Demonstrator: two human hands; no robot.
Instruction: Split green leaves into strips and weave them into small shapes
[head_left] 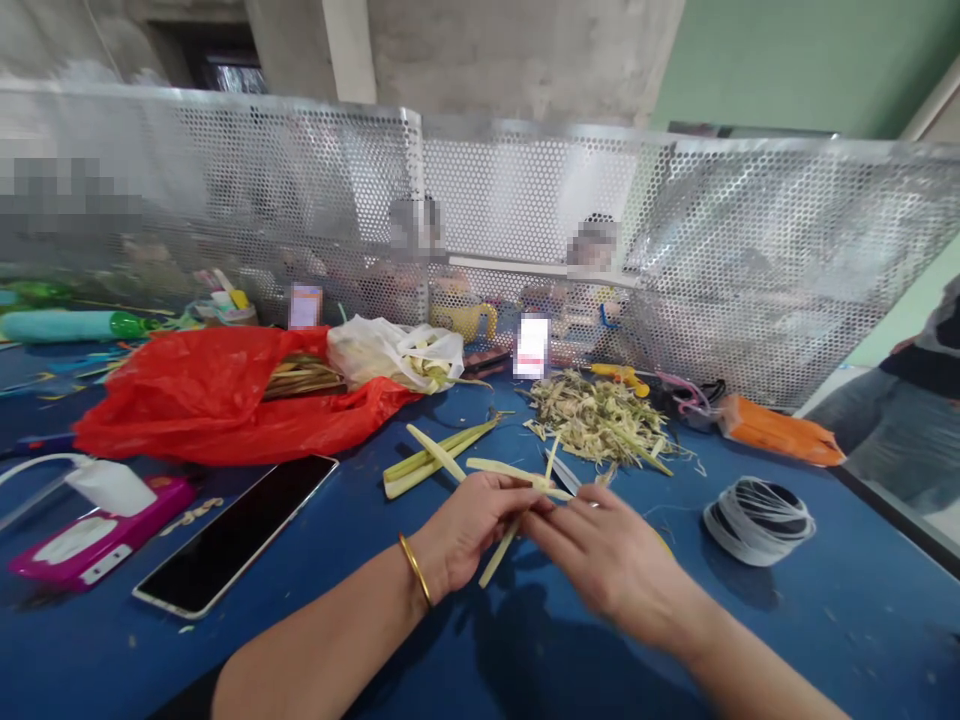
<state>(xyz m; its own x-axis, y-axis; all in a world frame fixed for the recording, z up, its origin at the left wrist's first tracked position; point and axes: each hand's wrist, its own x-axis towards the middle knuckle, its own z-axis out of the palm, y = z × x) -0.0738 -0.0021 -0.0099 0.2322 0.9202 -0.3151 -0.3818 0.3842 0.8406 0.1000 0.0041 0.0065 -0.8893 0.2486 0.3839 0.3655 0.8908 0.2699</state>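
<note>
My left hand (pixel 472 525), with a gold bangle at the wrist, is closed around pale green palm-leaf strips (pixel 517 472) that cross each other above the blue table (pixel 375 620). My right hand (pixel 600 555) pinches the same strips from the right, fingers pressed together. One strip sticks down and left between the two hands. A blade tip (pixel 562 472) shows just behind the hands; I cannot tell whether either hand touches it. Loose leaf stalks (pixel 431 460) lie just beyond my left hand.
A pile of leaf shreds (pixel 600 420) lies ahead. A red plastic bag (pixel 225 395) and a white bag (pixel 397 355) sit at the left, a phone (pixel 232 535) and pink wipes pack (pixel 90 535) nearer. A coil of white cord (pixel 757 518) lies right. A perforated metal screen (pixel 525 220) bounds the table.
</note>
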